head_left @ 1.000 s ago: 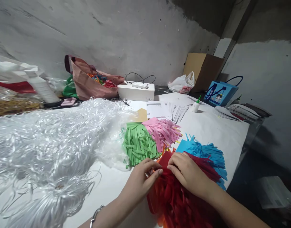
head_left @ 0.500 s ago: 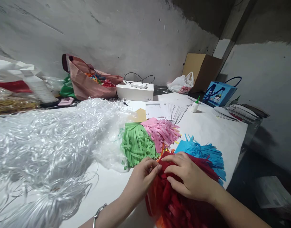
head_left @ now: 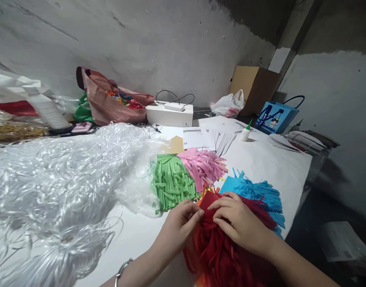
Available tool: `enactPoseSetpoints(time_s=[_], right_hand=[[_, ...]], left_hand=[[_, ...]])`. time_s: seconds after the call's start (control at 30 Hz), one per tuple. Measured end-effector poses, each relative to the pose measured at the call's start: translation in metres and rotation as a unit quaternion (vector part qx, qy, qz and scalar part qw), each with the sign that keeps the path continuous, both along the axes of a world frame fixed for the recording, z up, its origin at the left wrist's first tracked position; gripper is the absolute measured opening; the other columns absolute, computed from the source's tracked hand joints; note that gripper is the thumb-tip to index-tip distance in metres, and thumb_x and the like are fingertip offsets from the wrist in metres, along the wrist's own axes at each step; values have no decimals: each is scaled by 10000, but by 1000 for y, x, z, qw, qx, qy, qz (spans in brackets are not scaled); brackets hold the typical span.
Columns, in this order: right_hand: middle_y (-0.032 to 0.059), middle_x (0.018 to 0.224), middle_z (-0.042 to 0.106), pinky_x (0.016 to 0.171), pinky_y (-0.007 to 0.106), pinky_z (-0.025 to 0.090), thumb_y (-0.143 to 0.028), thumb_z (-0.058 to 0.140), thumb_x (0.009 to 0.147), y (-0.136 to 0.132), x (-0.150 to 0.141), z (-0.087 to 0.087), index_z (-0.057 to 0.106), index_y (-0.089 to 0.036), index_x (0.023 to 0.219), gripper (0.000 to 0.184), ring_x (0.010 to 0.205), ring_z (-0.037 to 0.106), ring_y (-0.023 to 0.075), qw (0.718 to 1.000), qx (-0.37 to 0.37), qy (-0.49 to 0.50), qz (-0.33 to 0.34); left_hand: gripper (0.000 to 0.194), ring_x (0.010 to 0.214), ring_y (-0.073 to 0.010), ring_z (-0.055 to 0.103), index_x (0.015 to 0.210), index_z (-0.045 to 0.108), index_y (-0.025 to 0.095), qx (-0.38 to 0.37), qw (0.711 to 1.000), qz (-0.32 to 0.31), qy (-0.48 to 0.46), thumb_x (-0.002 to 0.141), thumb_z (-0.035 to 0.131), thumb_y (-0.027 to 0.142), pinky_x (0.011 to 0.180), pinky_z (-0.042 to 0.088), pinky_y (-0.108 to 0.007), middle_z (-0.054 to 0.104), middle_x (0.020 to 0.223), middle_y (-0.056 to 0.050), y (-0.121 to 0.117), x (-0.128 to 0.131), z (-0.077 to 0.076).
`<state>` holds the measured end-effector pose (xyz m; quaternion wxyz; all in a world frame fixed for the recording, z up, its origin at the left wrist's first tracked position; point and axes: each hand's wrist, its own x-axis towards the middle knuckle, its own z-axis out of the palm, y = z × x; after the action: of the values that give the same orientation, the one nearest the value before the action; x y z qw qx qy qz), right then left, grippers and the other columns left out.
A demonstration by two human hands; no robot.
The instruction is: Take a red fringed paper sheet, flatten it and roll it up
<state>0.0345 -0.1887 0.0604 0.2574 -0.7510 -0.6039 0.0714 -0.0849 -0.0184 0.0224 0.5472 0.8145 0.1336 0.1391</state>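
Observation:
A stack of red fringed paper (head_left: pixel 221 255) lies at the near edge of the white table (head_left: pixel 269 159), with orange paper under it. My left hand (head_left: pixel 178 227) pinches the stack's upper left corner, fingers closed. My right hand (head_left: pixel 241 225) presses on top of the red paper, fingers curled on its top edge. Green fringed paper (head_left: pixel 171 181), pink fringed paper (head_left: pixel 202 165) and blue fringed paper (head_left: pixel 257 193) lie just beyond my hands.
A big heap of clear plastic strands (head_left: pixel 57 187) covers the left of the table. At the back stand a pink bag (head_left: pixel 111 105), a white box (head_left: pixel 169 113), a glue bottle (head_left: pixel 246 131), a cardboard box (head_left: pixel 254 87) and a blue bag (head_left: pixel 275 115).
My right hand spread over the red paper half a second ago and has drawn back, fingers curling at the top edge. My left hand has stayed at the corner.

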Motion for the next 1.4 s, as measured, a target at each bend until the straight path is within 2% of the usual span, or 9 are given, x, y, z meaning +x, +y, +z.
enactPoseSetpoints(time_s=[0.17,0.53,0.67,0.8,0.93,1.1,1.23,1.3,1.4], right_hand=[[12,1032,750,1126,477,310,-30,596,896,0,1,2,684,-205,759,239,1025,675,170,999,5,46,-19],[-21,986,745,1178,499,160,-50,754,790,5,4,4,686,-209,656,220,979,679,168,983,-7,161,-86],[-37,956,744,1105,439,259,-60,797,747,8,4,4,660,-204,614,239,985,662,175,973,4,200,-111],[-41,919,749,910,340,400,-142,745,826,8,6,4,647,-209,609,247,916,657,162,971,20,220,-92],[-28,899,750,825,287,444,-129,657,866,8,8,4,662,-209,649,232,862,667,145,969,26,233,-80],[-31,925,748,853,283,444,-82,673,830,8,9,5,665,-206,662,209,889,668,141,973,18,218,-79],[-34,1100,720,977,342,398,-125,755,812,-1,9,8,683,-218,694,166,1063,631,173,982,-27,182,-53],[-30,1189,695,1086,425,314,-241,778,845,-7,10,11,669,-213,660,217,1147,597,205,986,-58,154,-21],[-36,1193,702,1178,527,142,-367,678,945,-15,12,17,648,-209,613,370,1188,581,217,988,-88,123,20]], left_hand=[[273,730,-197,555,717,644,218,10,1000,-15,2,899,556,402,695,406,-307,581,751,-8,1,0,0],[214,810,-205,587,825,692,212,51,996,-67,11,904,559,361,740,443,-327,605,862,-33,4,-2,7],[184,801,-201,589,833,686,212,55,996,-64,12,894,572,342,746,450,-337,607,880,-33,5,-1,6],[179,779,-197,579,814,676,209,59,997,-59,11,889,565,328,734,445,-342,590,854,-28,4,1,2],[167,788,-200,582,828,681,208,52,997,-56,8,877,568,321,738,450,-346,588,859,-29,4,1,0],[164,790,-202,587,807,679,208,45,997,-55,9,873,574,315,739,450,-345,599,849,-30,3,1,2],[182,797,-211,594,824,694,206,39,998,-55,10,879,569,327,743,453,-352,609,846,-35,2,0,3],[196,800,-216,594,830,700,206,38,998,-54,10,884,564,336,742,453,-354,609,843,-36,2,0,3],[206,798,-219,592,825,695,204,37,998,-52,9,884,560,347,745,454,-359,606,843,-40,2,1,3]])
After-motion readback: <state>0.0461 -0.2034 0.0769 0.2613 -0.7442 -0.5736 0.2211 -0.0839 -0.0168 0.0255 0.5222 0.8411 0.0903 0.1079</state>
